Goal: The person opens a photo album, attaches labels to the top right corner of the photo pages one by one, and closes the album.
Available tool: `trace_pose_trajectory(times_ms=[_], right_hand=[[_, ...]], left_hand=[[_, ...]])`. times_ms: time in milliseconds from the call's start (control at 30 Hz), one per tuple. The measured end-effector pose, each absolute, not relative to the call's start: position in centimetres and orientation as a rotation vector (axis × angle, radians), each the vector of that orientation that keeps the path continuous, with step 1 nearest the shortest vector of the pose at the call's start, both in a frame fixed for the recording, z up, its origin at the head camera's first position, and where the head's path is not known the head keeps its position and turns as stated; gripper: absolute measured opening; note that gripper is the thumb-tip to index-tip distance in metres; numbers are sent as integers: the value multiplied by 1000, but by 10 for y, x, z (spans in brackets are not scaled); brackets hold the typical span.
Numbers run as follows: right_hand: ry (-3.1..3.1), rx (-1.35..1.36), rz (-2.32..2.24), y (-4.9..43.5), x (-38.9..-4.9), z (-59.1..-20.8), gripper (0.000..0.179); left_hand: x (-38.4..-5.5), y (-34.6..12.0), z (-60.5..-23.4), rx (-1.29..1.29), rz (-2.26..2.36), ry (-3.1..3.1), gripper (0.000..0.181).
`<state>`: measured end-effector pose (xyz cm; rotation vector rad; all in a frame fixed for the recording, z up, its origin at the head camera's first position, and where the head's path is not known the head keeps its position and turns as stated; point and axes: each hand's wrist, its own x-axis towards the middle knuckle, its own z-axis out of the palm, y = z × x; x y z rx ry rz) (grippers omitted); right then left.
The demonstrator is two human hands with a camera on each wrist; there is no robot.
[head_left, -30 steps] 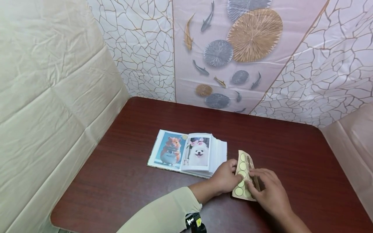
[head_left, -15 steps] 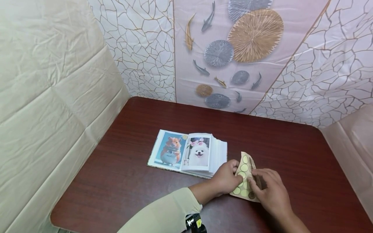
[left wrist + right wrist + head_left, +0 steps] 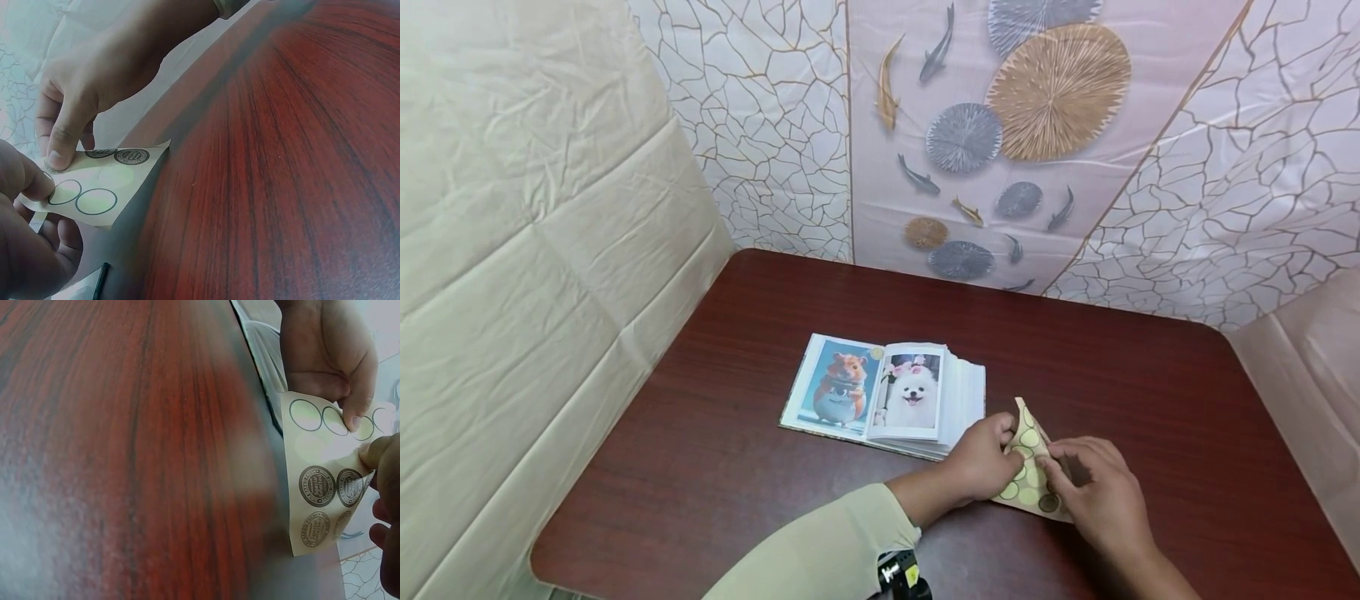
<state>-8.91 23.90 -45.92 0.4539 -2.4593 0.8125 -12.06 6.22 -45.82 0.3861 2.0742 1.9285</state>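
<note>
My left hand (image 3: 981,460) pinches a sheet of round stickers (image 3: 1028,497) by its left side, thumb on top. Along this side the circles are pale yellow outlines without print. Dark printed stickers (image 3: 317,486) fill the other side, plain in the right wrist view. My right hand (image 3: 1105,500) pinches the sheet near its middle between thumb and finger, beside a printed sticker. The sheet is bent, its far end curling up to a narrow tip. Whether a sticker edge is lifted under the right fingertips is hidden.
An open photo album (image 3: 967,396) lies left of the hands, showing a hamster picture (image 3: 840,392) and a white dog picture (image 3: 912,396). A small round gold sticker (image 3: 876,353) sits at the hamster picture's top corner. Everything is on a dark red-brown table (image 3: 700,467).
The sheet has turned slightly and bent more, its far end folding into a narrow tip. The right hand keeps its pinch with small finger movements; the left hand has barely moved.
</note>
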Motion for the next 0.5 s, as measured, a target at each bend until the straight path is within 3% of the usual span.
trace_pose_trajectory(times_ms=[500], right_hand=[[-2438, 450, 802, 243, -89, -460, 24]], left_hand=[[-116, 67, -455, 354, 2006, 1966, 23]])
